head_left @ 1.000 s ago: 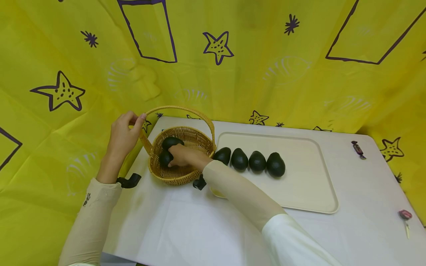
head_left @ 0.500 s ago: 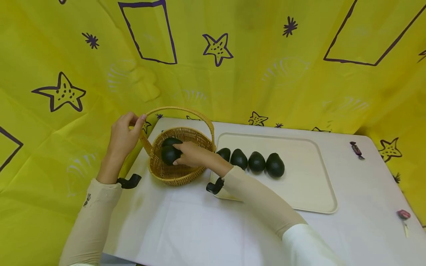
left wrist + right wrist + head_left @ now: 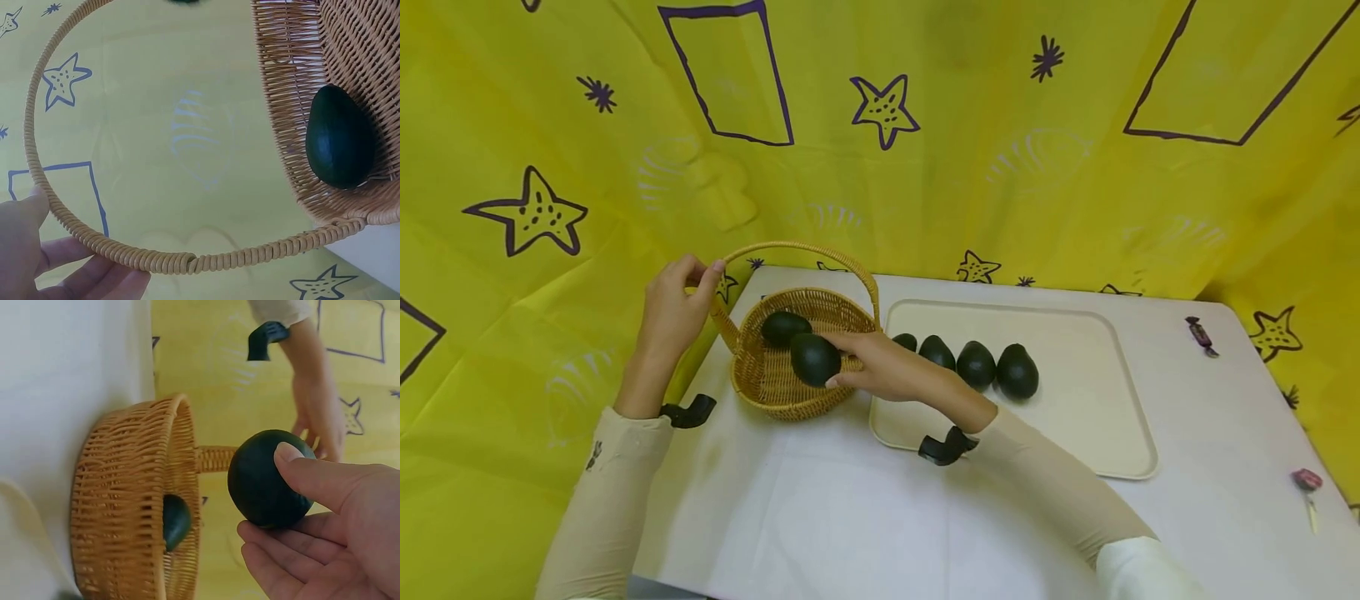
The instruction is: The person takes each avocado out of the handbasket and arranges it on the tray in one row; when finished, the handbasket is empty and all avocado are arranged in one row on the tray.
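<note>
Basket [image 3: 790, 392] at worktop's left end: light, stiff wicker. Your left hand [image 3: 676, 310] grips its handle [image 3: 805, 247], fingers curled round. Avocado [image 3: 815, 359] looks firm, smooth, moderately heavy, likely slippery; take it round the widest part. Your right hand [image 3: 880, 365] pinches it w/ thumb and fingers, above basket rim.

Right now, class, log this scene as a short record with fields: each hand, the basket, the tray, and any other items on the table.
left hand: grips the basket handle
right hand: holds one avocado above the basket
basket contents: one more avocado lies inside
tray: cream, four avocados in a row
table: white, wrapped candy far right, another sweet at the right edge
</note>
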`<control>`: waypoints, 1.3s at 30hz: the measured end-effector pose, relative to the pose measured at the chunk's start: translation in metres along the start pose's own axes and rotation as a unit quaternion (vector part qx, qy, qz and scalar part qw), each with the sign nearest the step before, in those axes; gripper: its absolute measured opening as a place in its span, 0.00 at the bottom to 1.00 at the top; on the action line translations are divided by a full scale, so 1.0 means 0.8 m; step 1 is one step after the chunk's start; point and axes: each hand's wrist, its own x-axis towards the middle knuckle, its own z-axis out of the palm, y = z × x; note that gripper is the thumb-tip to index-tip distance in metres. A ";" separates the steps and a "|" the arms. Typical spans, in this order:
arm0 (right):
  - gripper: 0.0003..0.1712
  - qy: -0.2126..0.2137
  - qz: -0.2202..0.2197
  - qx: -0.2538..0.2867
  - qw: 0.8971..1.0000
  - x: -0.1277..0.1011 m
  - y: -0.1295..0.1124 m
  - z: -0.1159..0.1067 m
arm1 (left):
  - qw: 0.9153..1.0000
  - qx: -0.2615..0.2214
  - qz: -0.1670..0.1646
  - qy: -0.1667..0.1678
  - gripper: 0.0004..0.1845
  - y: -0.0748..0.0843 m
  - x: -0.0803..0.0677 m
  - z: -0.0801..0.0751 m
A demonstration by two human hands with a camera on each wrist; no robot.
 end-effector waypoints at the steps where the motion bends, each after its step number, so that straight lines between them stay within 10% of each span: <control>1: 0.42 0.002 0.002 0.000 1.000 -0.009 -0.001 -0.003 | 1.000 -0.001 0.001 -0.001 0.28 0.000 0.000 0.000; 15: 0.40 0.083 0.045 -0.013 0.995 -0.135 0.033 -0.069 | 1.000 -0.003 0.003 0.006 0.27 0.000 -0.002 0.000; 26: 0.43 0.156 0.169 -0.029 0.973 -0.246 0.088 -0.128 | 1.000 -0.005 0.006 0.009 0.26 -0.002 -0.002 0.000; 39: 0.46 0.139 0.267 -0.045 0.952 -0.324 0.149 -0.116 | 1.000 -0.007 0.000 0.008 0.29 -0.001 -0.001 0.002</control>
